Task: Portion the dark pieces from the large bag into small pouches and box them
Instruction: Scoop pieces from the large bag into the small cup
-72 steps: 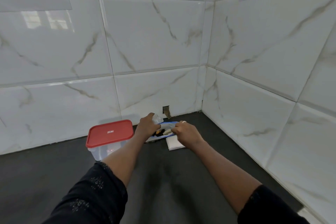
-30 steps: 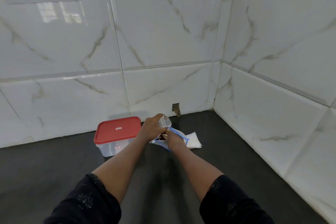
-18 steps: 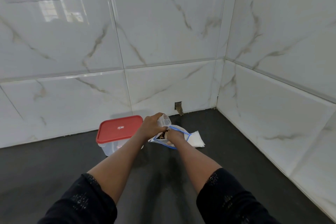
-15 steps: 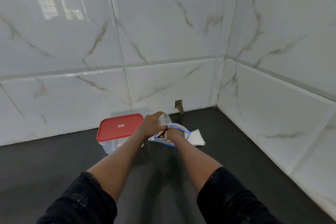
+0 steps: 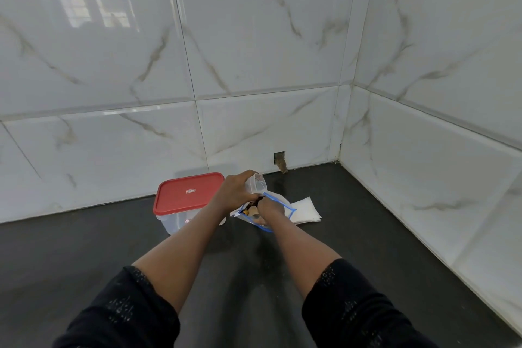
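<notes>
Plainly the filling step is in hand. Left of both grips on the dark tabletop (image 5: 84,257) stands the red-lidded box (image 5: 187,200), lid on. The large bag (image 5: 278,207) lies open under the right hand (image 5: 267,207), which reaches inside, fingers hidden, so its grip I cannot tell. The left hand (image 5: 236,192) clamps a small clear pouch (image 5: 257,183) just above. Next, I judge, pieces must go up into that pouch.

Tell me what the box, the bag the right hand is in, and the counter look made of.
Box: likely plastic; cloudy see-through walls under a matte red lid.
Bag: thin clear plastic film, by its creases and the blue zip strip around the mouth.
Counter: dark, smooth, faintly glossy; perhaps polished stone, but the look leaves it open.
</notes>
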The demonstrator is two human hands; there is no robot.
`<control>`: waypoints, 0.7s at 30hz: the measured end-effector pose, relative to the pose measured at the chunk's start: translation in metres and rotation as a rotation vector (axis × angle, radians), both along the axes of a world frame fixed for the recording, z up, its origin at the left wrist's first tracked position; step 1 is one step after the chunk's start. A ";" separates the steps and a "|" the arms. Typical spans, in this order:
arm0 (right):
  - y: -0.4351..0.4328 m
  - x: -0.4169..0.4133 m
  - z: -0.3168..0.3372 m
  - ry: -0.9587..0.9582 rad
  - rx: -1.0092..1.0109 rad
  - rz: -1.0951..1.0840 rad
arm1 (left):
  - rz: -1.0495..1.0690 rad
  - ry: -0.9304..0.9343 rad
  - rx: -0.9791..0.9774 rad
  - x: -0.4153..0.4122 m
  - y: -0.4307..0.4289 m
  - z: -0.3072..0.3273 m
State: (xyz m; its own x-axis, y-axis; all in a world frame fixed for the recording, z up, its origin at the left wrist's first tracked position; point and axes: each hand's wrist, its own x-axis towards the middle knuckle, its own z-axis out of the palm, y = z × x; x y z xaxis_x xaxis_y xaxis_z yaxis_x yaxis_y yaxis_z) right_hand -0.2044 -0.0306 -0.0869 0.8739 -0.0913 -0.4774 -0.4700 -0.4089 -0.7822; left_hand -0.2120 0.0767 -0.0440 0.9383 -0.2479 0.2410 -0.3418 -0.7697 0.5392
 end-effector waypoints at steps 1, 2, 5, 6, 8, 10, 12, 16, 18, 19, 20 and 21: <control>0.000 0.002 -0.003 0.011 0.178 -0.066 | 0.000 0.001 0.004 -0.001 0.001 0.001; 0.001 0.000 -0.003 0.010 0.292 -0.093 | 0.000 0.000 0.014 -0.001 0.002 0.002; 0.008 0.003 -0.007 0.029 0.379 -0.101 | -0.009 0.008 0.054 -0.003 0.004 0.003; 0.009 0.000 -0.003 0.054 0.422 -0.108 | -0.013 0.010 0.067 -0.004 0.004 0.003; 0.009 -0.004 0.004 0.014 0.338 -0.132 | -0.009 0.016 0.072 -0.005 0.006 0.003; 0.008 -0.006 0.003 -0.004 0.152 -0.144 | -0.003 0.018 0.070 -0.005 0.008 0.003; 0.013 -0.009 0.002 -0.034 0.121 -0.121 | -0.001 0.021 0.076 -0.006 0.010 0.002; 0.027 0.004 -0.003 0.083 0.450 -0.279 | 0.004 0.030 0.082 -0.008 0.013 0.003; 0.032 0.016 -0.013 0.205 0.704 -0.418 | 0.007 0.023 0.090 -0.009 0.014 0.003; 0.034 0.021 -0.020 0.196 0.764 -0.434 | 0.011 0.018 0.092 -0.009 0.015 0.003; 0.038 0.022 -0.022 0.159 0.851 -0.441 | 0.015 0.012 0.093 -0.009 0.015 0.003; 0.040 0.020 -0.021 0.135 0.906 -0.421 | 0.015 0.008 0.093 -0.009 0.016 0.003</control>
State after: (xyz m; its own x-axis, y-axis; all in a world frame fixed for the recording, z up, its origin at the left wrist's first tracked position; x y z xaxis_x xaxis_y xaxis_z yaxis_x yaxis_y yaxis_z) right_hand -0.1843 0.0090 -0.1080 0.7878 0.0661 -0.6124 -0.5467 0.5331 -0.6457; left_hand -0.2211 0.0922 -0.0410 0.9439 -0.2550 0.2097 -0.3259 -0.8217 0.4676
